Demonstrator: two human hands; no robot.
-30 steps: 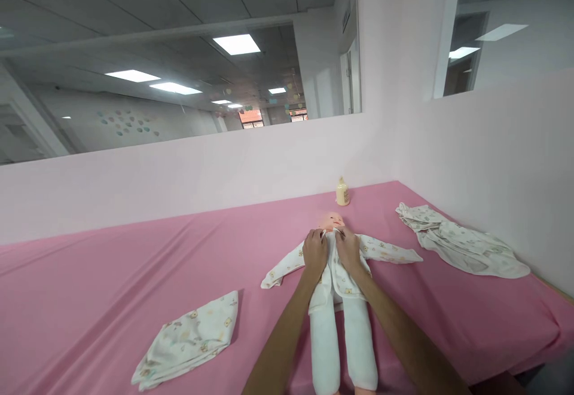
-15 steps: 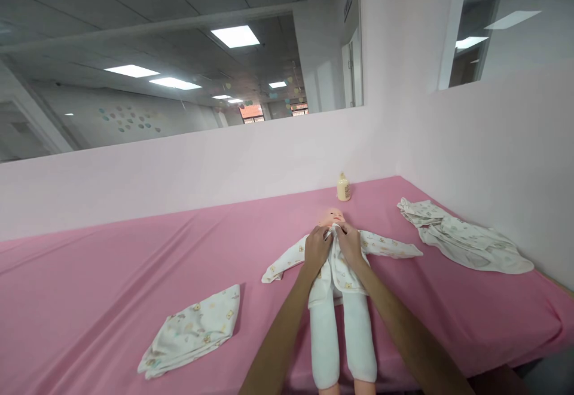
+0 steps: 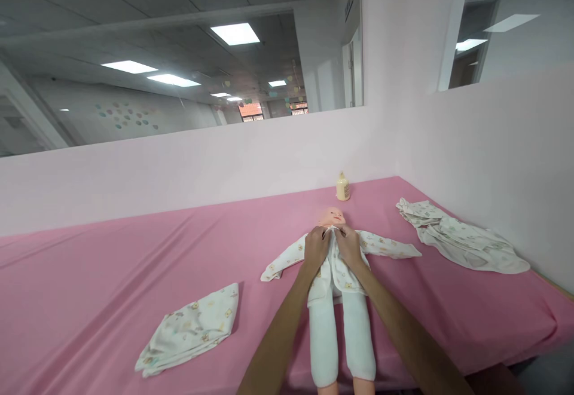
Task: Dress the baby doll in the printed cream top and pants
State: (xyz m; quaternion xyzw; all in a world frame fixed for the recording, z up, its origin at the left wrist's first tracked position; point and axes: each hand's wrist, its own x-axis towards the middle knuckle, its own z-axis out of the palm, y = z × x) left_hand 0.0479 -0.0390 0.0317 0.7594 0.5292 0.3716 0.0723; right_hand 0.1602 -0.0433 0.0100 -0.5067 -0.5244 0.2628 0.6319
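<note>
A baby doll (image 3: 332, 216) lies on its back, its head toward the wall. It wears a white patterned baby jacket (image 3: 345, 272), sleeves spread to both sides and the front hanging apart below the chest. White trousers (image 3: 323, 341) cover its legs. At the collar, my left hand (image 3: 317, 245) pinches the jacket's left edge. Close beside it my right hand (image 3: 348, 244) pinches the other edge of the collar. The fingertips nearly meet under the doll's chin, and they hide the fastening there.
The doll lies on a pink sheet (image 3: 201, 251) over a table. A folded patterned cloth (image 3: 191, 329) is at the left. Crumpled patterned baby clothes (image 3: 466, 236) lie at the right by the wall. A cream pump bottle (image 3: 343, 187) stands behind the doll's head.
Both hands stay at the collar, with the fingers slightly shifted and the collar edges a little lower. The view has moved slightly.
</note>
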